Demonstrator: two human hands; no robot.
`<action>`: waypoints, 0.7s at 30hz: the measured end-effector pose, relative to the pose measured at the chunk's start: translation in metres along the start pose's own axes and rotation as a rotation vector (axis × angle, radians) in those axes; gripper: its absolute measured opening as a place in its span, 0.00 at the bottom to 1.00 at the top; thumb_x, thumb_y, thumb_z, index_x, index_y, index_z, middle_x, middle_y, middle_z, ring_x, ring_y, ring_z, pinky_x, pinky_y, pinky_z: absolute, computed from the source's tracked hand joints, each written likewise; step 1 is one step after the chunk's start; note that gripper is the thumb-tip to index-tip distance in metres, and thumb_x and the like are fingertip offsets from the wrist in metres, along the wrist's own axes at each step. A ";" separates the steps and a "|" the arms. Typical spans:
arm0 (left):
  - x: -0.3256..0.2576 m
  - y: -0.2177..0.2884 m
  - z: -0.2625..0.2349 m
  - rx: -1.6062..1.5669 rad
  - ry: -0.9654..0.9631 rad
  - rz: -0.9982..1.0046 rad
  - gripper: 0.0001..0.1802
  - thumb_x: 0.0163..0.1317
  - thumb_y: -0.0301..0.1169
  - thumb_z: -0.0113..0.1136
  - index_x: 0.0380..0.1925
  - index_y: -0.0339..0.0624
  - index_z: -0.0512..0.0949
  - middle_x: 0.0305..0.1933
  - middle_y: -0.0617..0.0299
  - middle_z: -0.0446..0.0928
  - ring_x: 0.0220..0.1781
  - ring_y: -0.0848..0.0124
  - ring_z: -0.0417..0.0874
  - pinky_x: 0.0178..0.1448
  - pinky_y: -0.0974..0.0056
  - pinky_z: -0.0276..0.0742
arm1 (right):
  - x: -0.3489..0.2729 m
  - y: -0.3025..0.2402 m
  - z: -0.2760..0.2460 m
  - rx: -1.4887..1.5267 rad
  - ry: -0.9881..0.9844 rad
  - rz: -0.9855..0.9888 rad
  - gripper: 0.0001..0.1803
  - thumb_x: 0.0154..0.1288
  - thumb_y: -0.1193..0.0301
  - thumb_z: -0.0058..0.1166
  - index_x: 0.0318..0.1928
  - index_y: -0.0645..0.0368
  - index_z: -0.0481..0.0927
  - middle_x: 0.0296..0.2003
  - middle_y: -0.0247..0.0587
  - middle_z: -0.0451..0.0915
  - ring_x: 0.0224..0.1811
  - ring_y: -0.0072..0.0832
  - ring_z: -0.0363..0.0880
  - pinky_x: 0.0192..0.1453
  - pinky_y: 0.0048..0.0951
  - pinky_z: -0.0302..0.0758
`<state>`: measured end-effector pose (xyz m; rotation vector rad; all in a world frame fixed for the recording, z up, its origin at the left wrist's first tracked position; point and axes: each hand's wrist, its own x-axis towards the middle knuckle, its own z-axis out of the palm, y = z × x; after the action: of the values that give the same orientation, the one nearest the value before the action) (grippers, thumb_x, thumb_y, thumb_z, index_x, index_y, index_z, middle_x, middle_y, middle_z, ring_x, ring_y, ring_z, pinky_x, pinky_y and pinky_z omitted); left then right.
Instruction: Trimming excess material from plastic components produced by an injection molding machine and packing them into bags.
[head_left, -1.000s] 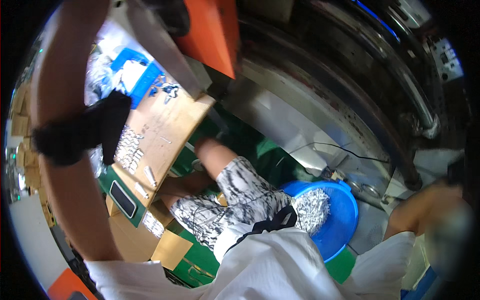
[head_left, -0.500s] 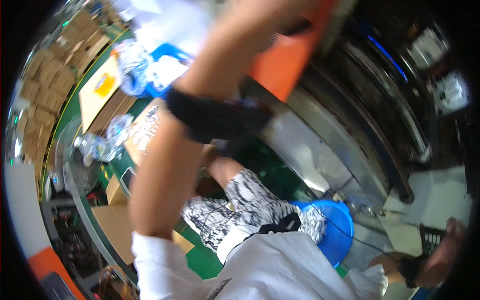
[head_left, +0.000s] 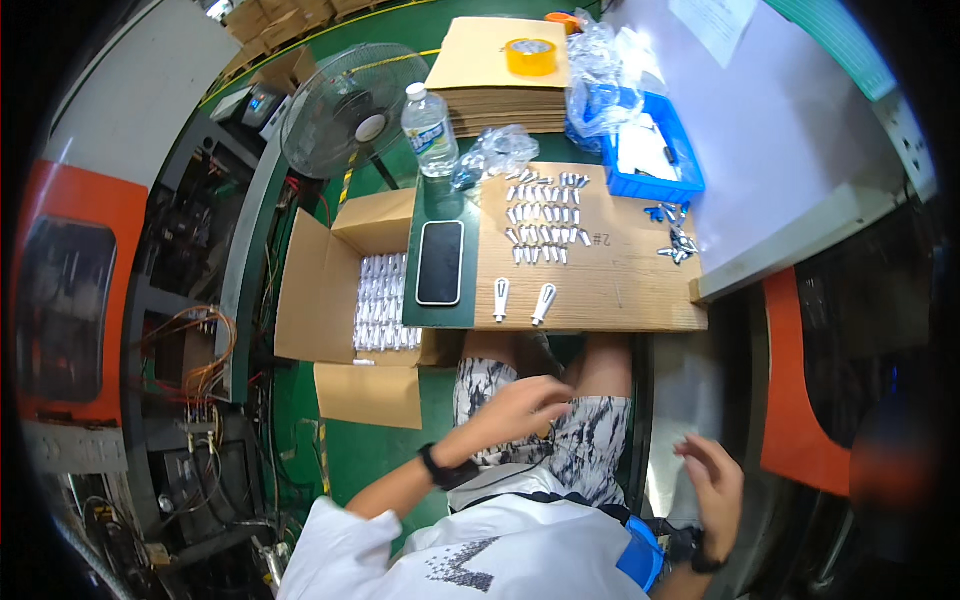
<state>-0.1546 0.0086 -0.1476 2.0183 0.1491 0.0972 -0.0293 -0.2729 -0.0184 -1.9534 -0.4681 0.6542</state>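
Observation:
My left hand (head_left: 515, 408) hovers over my lap, fingers loosely stretched to the right, with nothing visible in it. Off to the right side my right hand (head_left: 715, 490) is raised, its fingers apart and slightly bent; it appears to hold nothing. Ahead lies a cardboard sheet (head_left: 640, 290) on the table. Small silver-and-white metal parts (head_left: 545, 213) stand in several rows on it. Close to its near edge are two white elongated pieces, a left one (head_left: 501, 300) and a right one (head_left: 543, 304). Small silver and blue parts (head_left: 680, 245) lie loose at its right edge.
A smartphone (head_left: 440, 263) lies left of the cardboard. An open carton (head_left: 310, 290) holding rows of white-silver pieces stands lower left. A clear bottle (head_left: 430, 135), fan (head_left: 355, 110), stacked cardboard with yellow tape (head_left: 530, 57) and blue bin (head_left: 655, 188) are farther back. Machines flank both sides.
My view has swung from the machine on the right to the table. My left arm, formerly stretched up across the view, has come down over my lap. My right hand has come closer to my body.

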 end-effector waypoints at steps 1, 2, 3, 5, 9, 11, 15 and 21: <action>-0.028 -0.004 -0.017 -0.013 0.085 -0.105 0.16 0.64 0.40 0.59 0.46 0.43 0.79 0.44 0.55 0.81 0.44 0.58 0.82 0.48 0.59 0.77 | 0.023 -0.003 0.013 -0.190 -0.061 -0.084 0.18 0.58 0.77 0.57 0.51 0.65 0.79 0.42 0.47 0.82 0.47 0.33 0.81 0.54 0.30 0.73; -0.054 -0.014 -0.031 0.013 0.119 -0.213 0.16 0.64 0.39 0.59 0.47 0.42 0.79 0.45 0.55 0.81 0.44 0.59 0.82 0.47 0.61 0.77 | 0.041 -0.013 0.029 -0.304 -0.096 -0.165 0.18 0.60 0.74 0.58 0.51 0.63 0.79 0.42 0.49 0.81 0.47 0.37 0.81 0.52 0.31 0.73; -0.080 -0.021 -0.043 0.076 0.168 -0.270 0.15 0.64 0.38 0.59 0.46 0.42 0.79 0.44 0.55 0.81 0.43 0.60 0.82 0.46 0.61 0.77 | 0.060 -0.013 0.042 -0.359 -0.142 -0.233 0.17 0.60 0.72 0.59 0.50 0.63 0.79 0.43 0.49 0.81 0.47 0.42 0.80 0.52 0.32 0.74; -0.122 -0.029 -0.059 0.161 0.259 -0.404 0.14 0.63 0.36 0.60 0.45 0.42 0.80 0.42 0.55 0.81 0.42 0.60 0.83 0.45 0.61 0.77 | 0.095 -0.012 0.067 -0.488 -0.162 -0.381 0.17 0.61 0.68 0.58 0.49 0.61 0.79 0.41 0.49 0.80 0.45 0.46 0.78 0.50 0.37 0.74; -0.158 -0.020 -0.079 0.320 0.429 -0.485 0.11 0.61 0.33 0.61 0.42 0.42 0.80 0.37 0.55 0.82 0.39 0.60 0.83 0.44 0.60 0.76 | 0.144 -0.030 0.103 -0.788 -0.149 -0.696 0.17 0.61 0.66 0.57 0.48 0.60 0.79 0.41 0.48 0.79 0.46 0.44 0.77 0.49 0.39 0.74; -0.167 -0.022 -0.086 0.356 0.476 -0.487 0.11 0.61 0.32 0.61 0.42 0.41 0.81 0.36 0.55 0.82 0.38 0.59 0.83 0.44 0.60 0.76 | 0.155 -0.046 0.105 -0.791 -0.220 -0.599 0.17 0.61 0.65 0.58 0.47 0.61 0.79 0.42 0.48 0.79 0.47 0.44 0.76 0.50 0.40 0.73; -0.143 -0.030 -0.092 0.405 0.561 -0.453 0.09 0.61 0.30 0.60 0.40 0.39 0.81 0.35 0.54 0.81 0.37 0.57 0.82 0.44 0.57 0.75 | 0.174 -0.034 0.059 -0.917 0.085 -0.659 0.16 0.61 0.65 0.58 0.45 0.62 0.79 0.43 0.49 0.80 0.50 0.44 0.75 0.59 0.44 0.68; -0.064 -0.029 -0.094 0.369 0.448 -0.179 0.08 0.61 0.28 0.59 0.39 0.39 0.81 0.41 0.53 0.81 0.44 0.55 0.81 0.49 0.57 0.75 | 0.132 0.009 -0.052 -1.393 0.856 -0.304 0.35 0.63 0.63 0.56 0.69 0.52 0.61 0.72 0.45 0.53 0.76 0.41 0.47 0.74 0.62 0.41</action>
<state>-0.2321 0.0955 -0.1323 2.3105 0.6715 0.4356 0.1066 -0.2364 -0.0397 -3.0111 -0.7124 -1.0121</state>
